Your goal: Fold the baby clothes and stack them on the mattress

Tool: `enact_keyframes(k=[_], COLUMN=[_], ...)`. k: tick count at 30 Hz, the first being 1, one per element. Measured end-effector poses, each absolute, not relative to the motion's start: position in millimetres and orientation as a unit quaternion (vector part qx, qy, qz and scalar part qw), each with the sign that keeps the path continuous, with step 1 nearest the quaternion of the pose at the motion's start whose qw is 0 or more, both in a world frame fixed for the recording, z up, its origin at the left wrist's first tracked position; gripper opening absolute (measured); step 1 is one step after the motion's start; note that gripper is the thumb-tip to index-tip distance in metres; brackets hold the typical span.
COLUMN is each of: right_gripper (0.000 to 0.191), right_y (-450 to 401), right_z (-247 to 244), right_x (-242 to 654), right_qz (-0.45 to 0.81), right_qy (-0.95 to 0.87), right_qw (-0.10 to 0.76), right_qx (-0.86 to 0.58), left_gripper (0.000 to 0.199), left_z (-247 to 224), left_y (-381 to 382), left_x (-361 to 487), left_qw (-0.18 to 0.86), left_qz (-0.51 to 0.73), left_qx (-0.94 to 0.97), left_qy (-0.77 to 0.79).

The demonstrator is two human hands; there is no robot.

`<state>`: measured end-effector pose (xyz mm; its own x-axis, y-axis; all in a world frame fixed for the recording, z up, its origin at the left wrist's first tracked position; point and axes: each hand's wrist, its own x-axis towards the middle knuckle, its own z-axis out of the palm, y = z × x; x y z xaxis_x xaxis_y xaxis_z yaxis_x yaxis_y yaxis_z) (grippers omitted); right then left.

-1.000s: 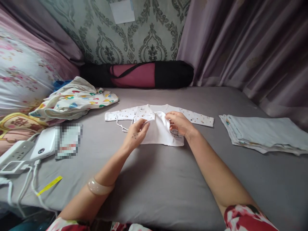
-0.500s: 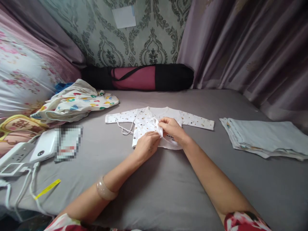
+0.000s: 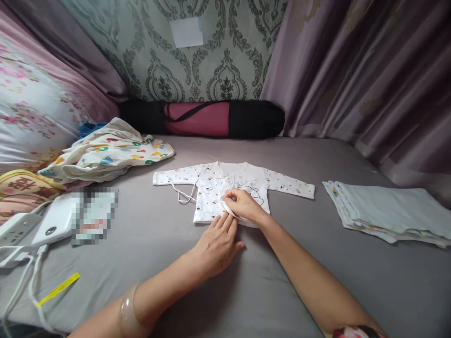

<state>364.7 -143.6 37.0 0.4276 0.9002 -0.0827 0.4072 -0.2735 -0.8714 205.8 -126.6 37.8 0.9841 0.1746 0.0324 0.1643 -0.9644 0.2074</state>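
A small white baby shirt [image 3: 211, 192] with a scattered print lies spread out, its sleeves stretched to both sides. Thin tie strings [image 3: 183, 196] trail beneath its left sleeve. My right hand [image 3: 244, 205] pinches the edge of the shirt's front flap near the middle. Just below it, my left hand [image 3: 220, 241] rests with fingers stretched out, fingertips on the shirt's lower hem. Part of the printed drawing on the shirt's right half is hidden by my right hand.
Folded pale cloths [image 3: 387, 211] lie at the right. On the left are a crumpled patterned garment [image 3: 116, 150], a white power bank [image 3: 58, 218], a power strip [image 3: 17, 230] and a yellow strip [image 3: 58, 289]. A black and red long bag [image 3: 197, 119] lies along the wall.
My left hand has let go of the fabric, flattened and moved down to the hem. My right hand has drawn the flap down and to the left, uncovering the printed drawing.
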Motion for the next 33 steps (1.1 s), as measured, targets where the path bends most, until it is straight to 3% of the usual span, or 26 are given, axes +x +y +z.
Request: enact_keyframes(k=[7, 11, 16, 21, 28, 33], right_gripper=[0.018, 0.018, 0.02, 0.017, 0.011, 0.012], right_y=[-144.6, -120.7, -74.6, -47.3, -26.5, -22.6], right_z=[44.2, 57.1, 60.7, 55.8, 42.8, 49.1], right_x=[386.3, 409.7, 428.4, 431.0, 440.3, 431.4], right_qz=[0.444, 0.333, 0.182, 0.188, 0.241, 0.251], right_qy=[-0.439, -0.445, -0.477, -0.451, -0.417, -0.435], right_qw=[0.405, 0.412, 0.285, 0.185, 0.183, 0.142], right_qx=[-0.668, -0.722, -0.811, -0.853, -0.857, -0.853], left_gripper=[0.029, 0.027, 0.021, 0.031, 0.035, 0.028], left_z=[73.0, 80.1, 79.2, 67.8, 58.1, 49.1], left_y=[-91.5, -46.0, -3.5, -7.8, -28.6, -30.3], left_x=[196.8, 215.9, 226.9, 196.2, 173.1, 174.3], left_qw=[0.23, 0.244, 0.164, 0.202, 0.358, 0.393], left_qz=[0.006, 0.062, 0.07, 0.019, -0.003, 0.027], left_qx=[0.971, 0.949, 0.911, 0.887, 0.819, 0.791], left_qy=[0.059, 0.188, 0.372, 0.415, 0.449, 0.469])
